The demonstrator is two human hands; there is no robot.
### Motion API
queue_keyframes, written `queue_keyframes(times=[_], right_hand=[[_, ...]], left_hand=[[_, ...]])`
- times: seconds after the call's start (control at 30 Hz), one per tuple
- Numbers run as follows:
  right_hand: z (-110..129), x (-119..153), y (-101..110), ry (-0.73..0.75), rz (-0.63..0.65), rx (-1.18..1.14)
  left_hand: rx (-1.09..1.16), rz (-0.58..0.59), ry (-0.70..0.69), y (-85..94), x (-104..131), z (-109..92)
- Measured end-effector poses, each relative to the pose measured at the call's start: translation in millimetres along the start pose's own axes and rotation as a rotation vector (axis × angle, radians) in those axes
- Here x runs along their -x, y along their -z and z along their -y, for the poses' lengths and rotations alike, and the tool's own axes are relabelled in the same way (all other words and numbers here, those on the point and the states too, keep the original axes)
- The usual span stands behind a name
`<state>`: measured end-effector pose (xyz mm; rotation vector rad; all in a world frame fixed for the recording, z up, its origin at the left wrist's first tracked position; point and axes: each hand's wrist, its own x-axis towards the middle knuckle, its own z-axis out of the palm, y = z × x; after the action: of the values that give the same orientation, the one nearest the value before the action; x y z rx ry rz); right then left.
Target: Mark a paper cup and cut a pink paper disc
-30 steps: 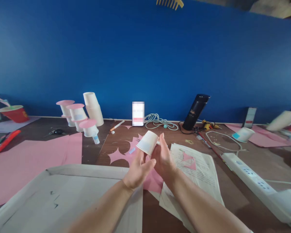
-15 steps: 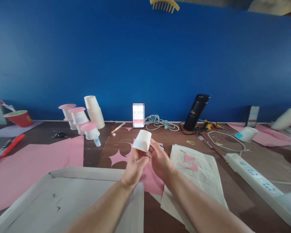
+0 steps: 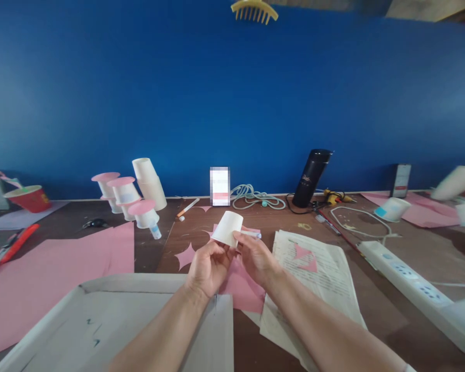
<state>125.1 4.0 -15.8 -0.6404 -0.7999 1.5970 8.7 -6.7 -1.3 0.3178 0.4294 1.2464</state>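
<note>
Head view: both hands hold a plain white paper cup point(image 3: 227, 227) above the middle of the counter point(image 3: 248, 341), its wide rim down and its body tilted. The left hand point(image 3: 208, 263) is curled in under the rim, and the right hand point(image 3: 253, 258) has its fingertips pressed to the side. A slim white stick with a bluish tip point(image 3: 251, 234) juts out by the right fingers; whether it is gripped or only tucked there, I cannot tell.

The likeliest trouble is a dent: thin paper should give if the fingertips pinch harder. With the cup off level, a loosened left hand could let it slip onto the jagged-edged pink paper sheet point(image 3: 242, 289) below. A shift of the right fingers might drop the stick or scrape it along the cup wall. The right forearm crosses the crumpled printed white sheets point(image 3: 335, 274), so a sweep could drag them. Farther left, a knock would probably topple the short white cups layered with pink paper discs point(image 3: 124, 192).
</note>
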Motion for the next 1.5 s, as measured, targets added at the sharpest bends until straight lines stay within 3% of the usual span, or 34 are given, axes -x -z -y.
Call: queue_keyframes(times=[0.2,0.47,0.6,0.8,0.97,1.17,1.5], right_hand=[[7.3,-2.2,2.5,0.115,-0.046,0.008],[19.0,4.6,3.3,0.198,-0.297,0.242],[19.6,6.1,3.4,0.236,-0.274,0.353],[20.1,6.7,5.4,0.573,-0.384,0.571],[22.9,19.9,-2.4,0.608,-0.301,0.78],[18.7,29.5,-7.0,0.855,-0.148,1.095],[19.2,28.0,-9.0,0.827,-0.077,1.239]], left_hand=[[-0.112,0.111,-0.032,-3.0,4.7,6.8],[-0.167,-0.119,-0.083,2.3,-0.3,6.8],[-0.203,-0.108,-0.111,0.0,0.3,6.2],[-0.251,-0.084,-0.152,3.9,-2.6,7.7],[-0.284,-0.096,-0.15,7.9,-5.6,8.0],[-0.265,-0.073,-0.175,8.6,-5.8,8.6],[-0.337,-0.006,-0.153,6.9,-2.3,8.2]])
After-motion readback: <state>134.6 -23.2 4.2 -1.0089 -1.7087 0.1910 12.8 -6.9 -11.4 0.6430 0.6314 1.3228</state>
